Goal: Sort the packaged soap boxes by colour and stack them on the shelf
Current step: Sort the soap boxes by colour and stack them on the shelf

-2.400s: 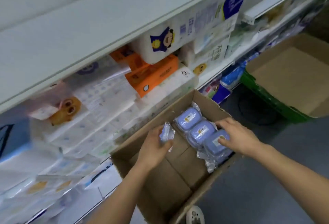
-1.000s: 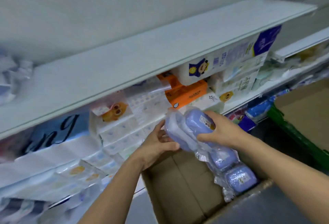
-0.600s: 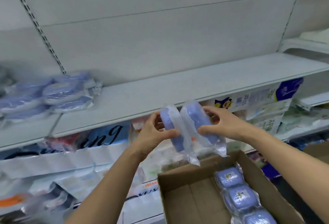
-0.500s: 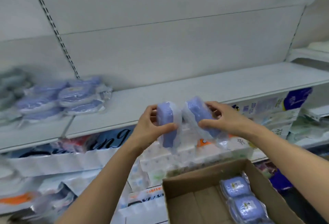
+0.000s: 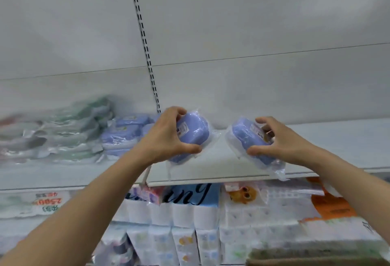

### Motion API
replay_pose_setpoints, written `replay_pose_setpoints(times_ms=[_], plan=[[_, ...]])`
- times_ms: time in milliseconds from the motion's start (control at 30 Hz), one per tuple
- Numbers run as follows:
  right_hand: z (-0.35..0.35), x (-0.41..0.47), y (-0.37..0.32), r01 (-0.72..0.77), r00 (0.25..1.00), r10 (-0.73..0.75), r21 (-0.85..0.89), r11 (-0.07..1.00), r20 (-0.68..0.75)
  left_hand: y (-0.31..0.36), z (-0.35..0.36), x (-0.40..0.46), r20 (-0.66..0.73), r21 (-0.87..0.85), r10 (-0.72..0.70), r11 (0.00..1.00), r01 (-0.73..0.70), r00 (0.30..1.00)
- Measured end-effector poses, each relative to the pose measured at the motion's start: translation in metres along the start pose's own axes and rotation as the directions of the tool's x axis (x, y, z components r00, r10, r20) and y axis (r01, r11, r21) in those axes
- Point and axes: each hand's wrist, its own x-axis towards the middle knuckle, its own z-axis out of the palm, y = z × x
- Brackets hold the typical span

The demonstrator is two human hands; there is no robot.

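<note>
A: Hands — status?

B: Left hand (image 5: 166, 137) gripped one blue soap box (image 5: 191, 133), fingers curled over its top edge, thumb under the lower edge. Box in clear plastic wrap, label side toward the camera. Right hand (image 5: 280, 141) gripped a second blue soap box (image 5: 247, 137) — thumb at its lower edge, fingers curled around the far side.

A: Position rel. to shelf?

B: Both boxes were held over the white shelf (image 5: 221, 166), tilted, apart from each other w/ a gap between. Couldn't tell whether either one touched the shelf surface.

A: Anything already on the shelf?

B: Yes. A stack of blue soap boxes (image 5: 124, 133) sat just left of the left hand, wrapped the same way. Further left, a pile of green packs (image 5: 63, 130) — blurred, details unreadable.

A: Below?

B: Lower shelf was packed w/ tissue packs (image 5: 190, 213), white w/ blue lettering; an orange pack (image 5: 331, 206) at right. A brown cardboard edge (image 5: 316, 260) showed at the bottom right corner. Slotted upright strip (image 5: 145, 44) ran up the white back panel.
</note>
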Motion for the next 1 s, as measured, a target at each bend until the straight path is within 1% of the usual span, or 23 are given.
replay_pose_setpoints(times_ms=[100,200,300,367,500,600,700,800,867,933,1000], plan=[[0.018,0.038,-0.015,0.029,1.0,-0.028,-0.036,0.999,0.007,-0.044,-0.044,0.041,-0.044,0.107,0.028,0.994,-0.023,0.999],[0.033,0.076,-0.029,0.043,0.999,-0.045,-0.069,0.997,-0.02,-0.103,-0.086,0.094,-0.027,0.216,-0.01,0.976,0.015,1.0],[0.047,0.111,-0.042,0.042,0.998,-0.045,-0.07,0.997,-0.044,-0.162,-0.112,0.14,0.095,0.325,-0.12,0.942,0.083,0.988],[0.055,0.132,-0.051,0.043,0.998,-0.048,-0.109,0.993,-0.042,-0.194,-0.116,0.163,0.193,0.363,-0.174,0.927,0.094,0.966],[0.068,0.169,-0.071,0.069,0.996,-0.078,-0.228,0.971,-0.03,-0.241,-0.102,0.196,0.37,0.37,-0.206,0.927,0.06,0.906],[0.075,0.194,-0.092,0.117,0.992,-0.124,-0.281,0.953,-0.009,-0.265,-0.088,0.209,0.456,0.376,-0.202,0.926,0.018,0.867],[0.085,0.22,-0.116,0.173,0.985,-0.173,-0.325,0.93,0.028,-0.28,-0.087,0.215,0.479,0.337,-0.195,0.941,0.025,0.856],[0.1,0.252,-0.14,0.228,0.972,-0.227,-0.446,0.866,0.056,-0.286,-0.09,0.214,0.483,0.312,-0.187,0.95,0.031,0.855],[0.112,0.272,-0.153,0.258,0.965,-0.25,-0.482,0.838,0.081,-0.29,-0.092,0.213,0.495,0.292,-0.173,0.956,0.025,0.851],[0.126,0.29,-0.16,0.27,0.963,-0.233,-0.485,0.832,0.137,-0.297,-0.092,0.214,0.472,0.29,-0.124,0.957,-0.021,0.873],[0.14,0.303,-0.161,0.265,0.96,-0.182,-0.476,0.838,0.213,-0.301,-0.093,0.213,0.448,0.29,-0.11,0.957,-0.027,0.887]])
